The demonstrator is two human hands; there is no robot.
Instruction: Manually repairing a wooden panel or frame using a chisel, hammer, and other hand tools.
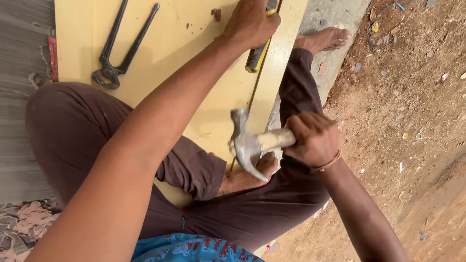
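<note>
Steel and pale wood make up the hammer [252, 143], and our right hand [313, 139] is clamped round its handle close under the head, so the claw head juts out to the left of the fist, above our bare foot [245, 177]. Farther off, our left hand [251, 22] is closed on a chisel [256, 56] with a yellow-and-black handle, pressing it down where the board [179, 43] meets a narrow strip [274, 68] on its right; only the chisel's near end shows below the fist.

The board is flat, pale yellow and smooth, lying on the ground under our legs. Black pincers [119, 53] lie on its far left part, well apart from both hands. Reddish dirt [412, 121] strewn with small scraps fills the right side.

The hammer head is dull grey and worn, its claw curved toward us, the handle light and bare.
</note>
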